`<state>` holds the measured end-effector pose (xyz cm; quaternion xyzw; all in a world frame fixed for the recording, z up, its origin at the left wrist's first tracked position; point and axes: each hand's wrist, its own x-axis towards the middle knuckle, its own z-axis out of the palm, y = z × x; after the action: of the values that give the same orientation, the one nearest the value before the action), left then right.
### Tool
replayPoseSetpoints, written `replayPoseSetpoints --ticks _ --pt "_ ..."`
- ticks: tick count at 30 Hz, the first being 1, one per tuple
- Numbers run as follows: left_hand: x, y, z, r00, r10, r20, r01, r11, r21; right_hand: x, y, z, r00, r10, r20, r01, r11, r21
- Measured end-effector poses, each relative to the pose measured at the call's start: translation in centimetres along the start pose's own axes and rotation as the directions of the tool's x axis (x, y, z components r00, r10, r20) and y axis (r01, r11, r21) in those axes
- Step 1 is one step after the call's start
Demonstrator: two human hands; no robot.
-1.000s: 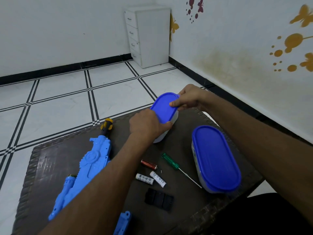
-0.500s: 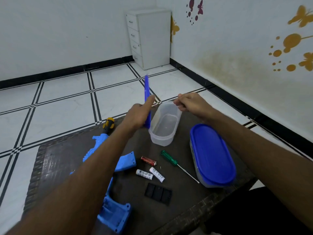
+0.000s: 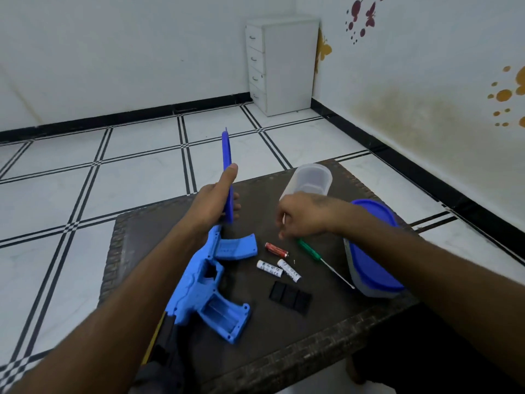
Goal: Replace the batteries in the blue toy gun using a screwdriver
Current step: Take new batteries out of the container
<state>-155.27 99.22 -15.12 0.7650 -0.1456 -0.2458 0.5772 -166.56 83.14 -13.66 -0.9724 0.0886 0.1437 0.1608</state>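
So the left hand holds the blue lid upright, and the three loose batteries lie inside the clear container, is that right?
Not quite. The head view shows the left hand holding the blue lid upright, but the three batteries lie on the table, beside the green screwdriver, outside the clear container.

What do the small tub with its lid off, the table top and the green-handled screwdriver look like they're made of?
Small tub: frosted, see-through plastic, since the table shows dimly through its wall. Its blue lid, held in the left hand, looks like opaque matte plastic. Table top: dark woven wicker or rattan, judging by the braided edge. Green-handled screwdriver: translucent green plastic handle, thin shiny metal shaft.
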Motion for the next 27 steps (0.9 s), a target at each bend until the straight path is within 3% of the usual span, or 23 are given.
replayPoseSetpoints --ticks 3,14,19,22,27 --pt "-1.2 0.3 -0.5 1.000 0.020 0.003 -0.020 1.000 0.021 1.1 -0.3 2.8 0.998 -0.002 -0.059 -0.004 0.995 -0.102" --pt "-3.1 -0.6 -1.7 0.999 0.038 0.006 -0.038 0.998 0.050 1.5 -0.9 4.9 0.970 -0.114 -0.214 0.075 0.980 -0.185" --pt "-3.3 -0.7 -2.6 0.999 0.035 -0.008 -0.034 0.997 0.076 0.2 -0.6 1.9 0.936 0.044 -0.349 0.004 0.990 0.138" --pt "-3.4 -0.8 -2.8 0.999 0.046 -0.005 -0.046 0.994 0.096 0.1 1.0 0.2 0.868 0.187 -0.459 -0.072 0.964 0.257" --pt "-3.6 -0.7 -2.8 0.999 0.040 -0.009 -0.038 0.994 0.100 1.3 3.1 0.2 0.859 0.249 -0.447 -0.201 0.968 0.152"
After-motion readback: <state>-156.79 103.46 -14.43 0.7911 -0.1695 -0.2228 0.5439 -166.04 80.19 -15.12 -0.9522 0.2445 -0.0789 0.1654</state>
